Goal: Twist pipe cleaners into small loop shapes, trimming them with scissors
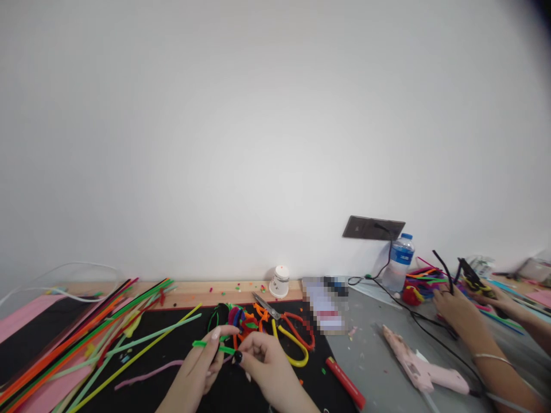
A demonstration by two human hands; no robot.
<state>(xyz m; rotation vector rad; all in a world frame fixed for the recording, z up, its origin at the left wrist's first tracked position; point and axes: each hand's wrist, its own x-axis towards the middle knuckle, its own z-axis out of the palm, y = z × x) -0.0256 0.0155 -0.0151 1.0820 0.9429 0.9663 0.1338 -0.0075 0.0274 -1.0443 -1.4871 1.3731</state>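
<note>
Low in the middle of the head view, my left hand (pixel 205 360) pinches a short green pipe cleaner (pixel 224 348). From the other side, the fingertips of my right hand (pixel 264 364) close on the same piece near its right end. A pile of coloured pipe cleaner pieces (pixel 247 321) lies just beyond my fingers on the black mat (pixel 163 332). Right of the pile are scissors (pixel 275 314) with a red and a yellow handle, blades pointing away. A purple pipe cleaner (pixel 148 374) lies left of my left hand.
Long pipe cleaners (pixel 107 327) spread across the left side. A white paper cup (pixel 279 282) stands upside down by the wall. On the right are a red tube (pixel 345 383), a pink glue gun (pixel 419 364), a water bottle (pixel 398 264) and a co-worker's hands (pixel 458 310) holding a black strip.
</note>
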